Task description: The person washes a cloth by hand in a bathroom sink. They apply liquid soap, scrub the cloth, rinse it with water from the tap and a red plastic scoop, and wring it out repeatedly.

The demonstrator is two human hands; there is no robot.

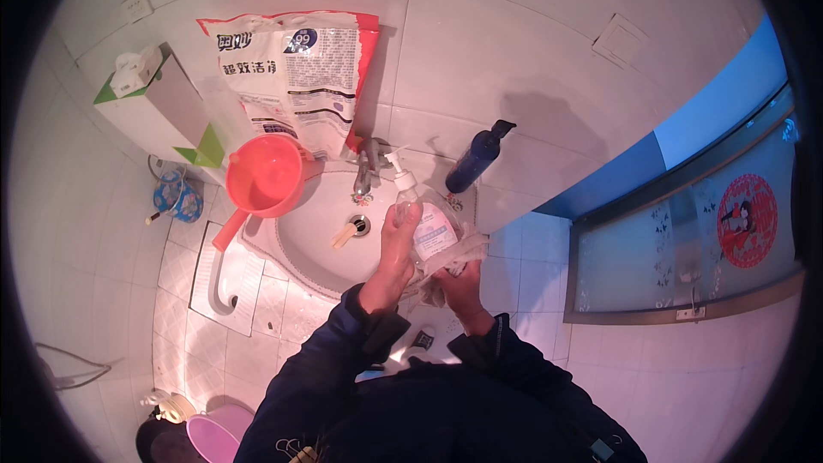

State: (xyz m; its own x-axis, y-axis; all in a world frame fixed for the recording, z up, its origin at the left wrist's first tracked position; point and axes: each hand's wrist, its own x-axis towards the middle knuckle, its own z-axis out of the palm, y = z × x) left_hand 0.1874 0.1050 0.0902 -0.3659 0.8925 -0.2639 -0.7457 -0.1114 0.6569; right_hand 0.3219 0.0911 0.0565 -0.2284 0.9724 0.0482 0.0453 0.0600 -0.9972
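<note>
A clear pump bottle (pixel 434 229) with a white pump top and a printed label is held tilted above the right side of the washbasin (pixel 308 231). My left hand (pixel 397 241) grips it near the neck. At the bottle's lower end my right hand (pixel 461 286) holds a pale wet cloth (pixel 472 249) against it. The palm side of my right hand is hidden. A pale wooden piece (pixel 345 235), perhaps a brush or clip, lies in the basin beside the drain hole (pixel 360 225).
A red dipper (pixel 267 177) rests on the basin's left edge. Behind stand a large printed plastic bag (pixel 302 77), a metal faucet (pixel 364 173) and a dark blue pump bottle (pixel 472 161). A squat toilet (pixel 225 276) is left; a sliding glass door (pixel 630 251) is right.
</note>
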